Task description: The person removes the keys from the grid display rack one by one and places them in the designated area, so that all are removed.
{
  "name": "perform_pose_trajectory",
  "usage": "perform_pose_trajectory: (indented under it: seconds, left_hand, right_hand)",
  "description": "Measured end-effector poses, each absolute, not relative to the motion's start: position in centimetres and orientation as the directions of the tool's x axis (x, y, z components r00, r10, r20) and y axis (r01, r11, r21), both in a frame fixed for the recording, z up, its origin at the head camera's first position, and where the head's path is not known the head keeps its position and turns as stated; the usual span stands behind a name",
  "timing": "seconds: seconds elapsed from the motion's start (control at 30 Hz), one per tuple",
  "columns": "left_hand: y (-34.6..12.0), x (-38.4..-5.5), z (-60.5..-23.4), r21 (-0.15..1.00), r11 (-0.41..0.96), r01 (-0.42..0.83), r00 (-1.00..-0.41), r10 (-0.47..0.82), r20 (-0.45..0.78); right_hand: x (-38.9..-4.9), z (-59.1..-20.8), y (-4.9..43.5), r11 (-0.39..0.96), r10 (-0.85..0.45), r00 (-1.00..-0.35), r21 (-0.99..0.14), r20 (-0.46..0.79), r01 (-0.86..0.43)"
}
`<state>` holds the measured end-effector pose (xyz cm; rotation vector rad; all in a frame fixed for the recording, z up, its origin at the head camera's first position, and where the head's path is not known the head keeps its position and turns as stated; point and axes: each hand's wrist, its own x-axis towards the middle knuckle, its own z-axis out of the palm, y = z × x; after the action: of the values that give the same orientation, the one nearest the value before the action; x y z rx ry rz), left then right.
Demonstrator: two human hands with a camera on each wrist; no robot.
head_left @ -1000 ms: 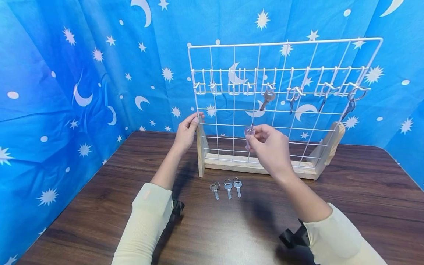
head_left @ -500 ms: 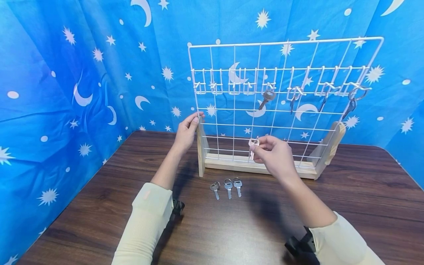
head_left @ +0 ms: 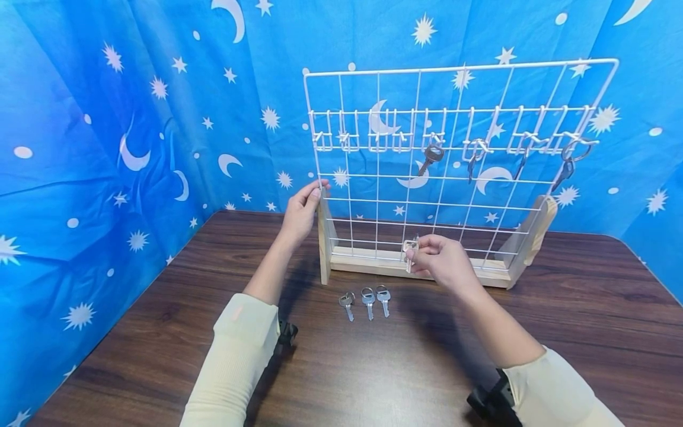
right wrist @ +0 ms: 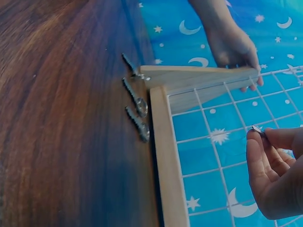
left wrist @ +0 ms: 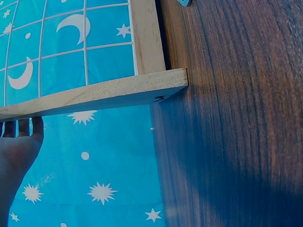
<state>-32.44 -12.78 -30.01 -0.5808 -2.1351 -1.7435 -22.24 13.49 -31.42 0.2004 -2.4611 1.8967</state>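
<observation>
My left hand [head_left: 299, 214] grips the top of the left wooden upright [head_left: 324, 243] of a white wire-grid rack; in the left wrist view its fingers [left wrist: 22, 126] lie against the wood. In front of the grid's lower part, my right hand [head_left: 444, 262] pinches a silver key [head_left: 410, 245] between thumb and fingers, its blade pointing down. On the table before the rack lie three more ringed keys: a left one [head_left: 348, 307], a middle one [head_left: 368, 303] and a right one [head_left: 383, 301]. Several keys hang from the rack's hooks, among them a darker key [head_left: 433, 155] near the middle.
The rack's wooden base [head_left: 373, 264] stands on a dark wood-grain table [head_left: 341, 379]. Hooks at the left of the hook row [head_left: 345, 141] carry no keys. A blue curtain [head_left: 160, 118] with moons and stars hangs behind and along the left.
My right hand has moved down from mid-grid with the key, to near the wooden base. My left hand has stayed on the upright, and the keys on the table have not moved.
</observation>
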Motion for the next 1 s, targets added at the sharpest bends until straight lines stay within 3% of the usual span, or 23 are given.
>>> perform_pose_trajectory:
  seconds: [0.43, 1.0]
  left_hand:
    - [-12.8, -32.5, -30.0, 0.847, 0.175, 0.503, -0.864, 0.111, 0.49]
    - [-12.9, -32.5, -30.0, 0.856, 0.167, 0.489, -0.872, 0.115, 0.476]
  right_hand:
    - [-23.2, -33.2, 13.9, 0.105, -0.234, -0.969, -0.993, -0.083, 0.06]
    - [-24.1, -35.6, 13.6, 0.26, -0.331, -0.922, -0.959, -0.203, 0.118]
